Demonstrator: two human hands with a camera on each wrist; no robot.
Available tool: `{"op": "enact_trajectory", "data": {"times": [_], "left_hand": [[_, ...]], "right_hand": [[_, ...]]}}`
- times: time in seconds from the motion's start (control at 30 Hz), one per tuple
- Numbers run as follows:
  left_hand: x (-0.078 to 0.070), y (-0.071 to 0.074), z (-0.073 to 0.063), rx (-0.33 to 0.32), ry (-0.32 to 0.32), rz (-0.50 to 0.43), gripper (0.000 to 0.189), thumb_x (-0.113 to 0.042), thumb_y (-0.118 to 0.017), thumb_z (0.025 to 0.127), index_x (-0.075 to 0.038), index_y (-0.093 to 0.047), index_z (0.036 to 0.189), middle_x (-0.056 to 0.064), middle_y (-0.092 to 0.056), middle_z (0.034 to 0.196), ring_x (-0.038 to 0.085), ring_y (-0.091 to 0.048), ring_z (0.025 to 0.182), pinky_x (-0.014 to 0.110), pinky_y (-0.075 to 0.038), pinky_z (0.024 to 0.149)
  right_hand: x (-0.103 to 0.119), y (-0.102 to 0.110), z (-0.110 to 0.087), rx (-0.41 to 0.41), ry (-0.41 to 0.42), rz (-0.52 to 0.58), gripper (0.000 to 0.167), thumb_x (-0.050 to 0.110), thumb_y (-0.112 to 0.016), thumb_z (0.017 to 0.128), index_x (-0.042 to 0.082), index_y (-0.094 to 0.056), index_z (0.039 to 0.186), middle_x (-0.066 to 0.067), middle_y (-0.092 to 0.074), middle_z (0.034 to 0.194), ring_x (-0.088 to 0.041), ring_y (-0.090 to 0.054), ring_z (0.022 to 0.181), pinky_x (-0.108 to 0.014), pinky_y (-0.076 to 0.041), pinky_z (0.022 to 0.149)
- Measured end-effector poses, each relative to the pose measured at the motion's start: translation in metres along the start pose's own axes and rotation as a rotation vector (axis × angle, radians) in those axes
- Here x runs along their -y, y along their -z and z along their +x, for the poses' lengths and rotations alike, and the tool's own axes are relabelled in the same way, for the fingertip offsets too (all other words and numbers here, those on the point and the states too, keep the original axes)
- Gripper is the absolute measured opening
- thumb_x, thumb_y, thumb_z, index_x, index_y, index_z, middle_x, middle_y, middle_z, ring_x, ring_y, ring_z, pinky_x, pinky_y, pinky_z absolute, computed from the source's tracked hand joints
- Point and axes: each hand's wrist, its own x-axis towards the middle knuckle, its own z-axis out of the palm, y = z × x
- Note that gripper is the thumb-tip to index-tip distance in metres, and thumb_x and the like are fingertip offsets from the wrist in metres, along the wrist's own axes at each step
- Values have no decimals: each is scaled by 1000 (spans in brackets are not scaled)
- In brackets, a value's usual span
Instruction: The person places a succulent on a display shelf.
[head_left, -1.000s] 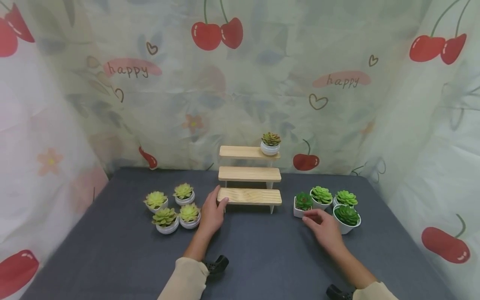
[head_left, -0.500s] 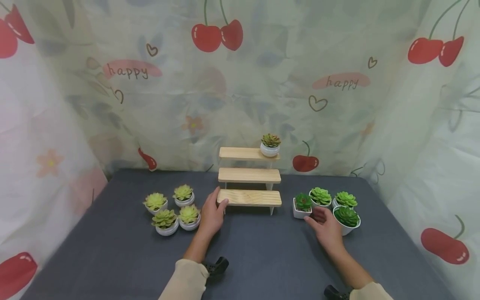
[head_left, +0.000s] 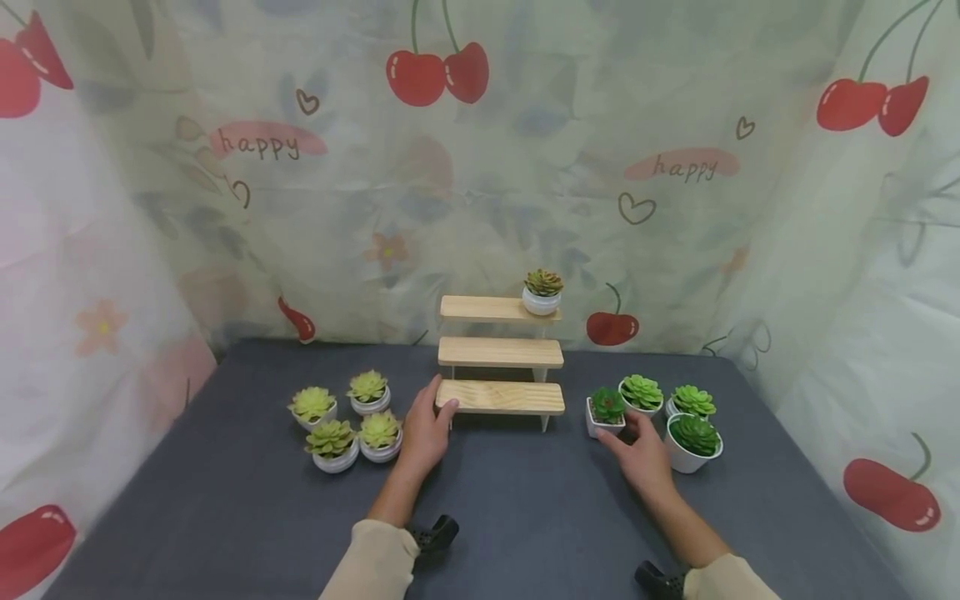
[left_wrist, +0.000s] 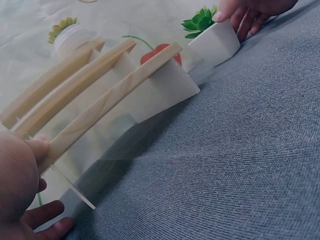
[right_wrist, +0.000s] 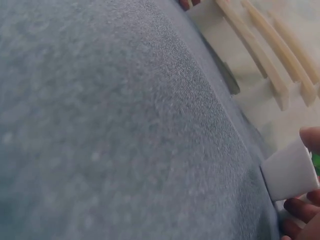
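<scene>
My left hand [head_left: 426, 429] grips the left end of the lowest board on a three-tier wooden display stand [head_left: 500, 397], thumb at the board's front edge. In the left wrist view the thumb [left_wrist: 37, 148] lies against that board and other fingers spread below. On the right, my right hand [head_left: 643, 454] holds a dark green succulent in a square white pot [head_left: 604, 415], thumb at the front and fingers at its right side. The right wrist view shows the white pot [right_wrist: 289, 172] between thumb and fingers, its base at the cloth.
A reddish-green succulent [head_left: 542, 292] in a round white pot stands at the right end of the top board. Several yellow-green succulents [head_left: 332, 445] are grouped left of the stand. More green succulents [head_left: 693, 442] in white pots stand just right of my right hand. Dark cloth [head_left: 517, 517] covers the table.
My right hand first drew back a little to the right from the square pot, then moved left and took hold of it. The left hand stays at the stand.
</scene>
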Motion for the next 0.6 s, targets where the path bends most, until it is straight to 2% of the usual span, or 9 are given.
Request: {"op": "enact_trajectory", "data": {"times": [0.4, 0.6], "left_hand": [[-1, -2, 0, -10, 2, 16, 54, -22, -56, 100, -2, -39, 148, 23, -44, 143, 36, -41, 133, 50, -32, 108], [0, -1, -1, -22, -6, 19, 53, -21, -56, 100, -1, -40, 147, 24, -44, 142, 37, -42, 132, 52, -33, 107]], "right_hand": [[2, -10, 7, -1, 3, -9, 74, 26, -74, 88, -5, -36, 143, -30, -43, 140, -42, -42, 130, -53, -32, 106], [2, -12, 9, 0, -32, 9, 74, 29, -72, 88, -3, -36, 144, -28, -42, 143, -41, -40, 132, -53, -31, 107]]}}
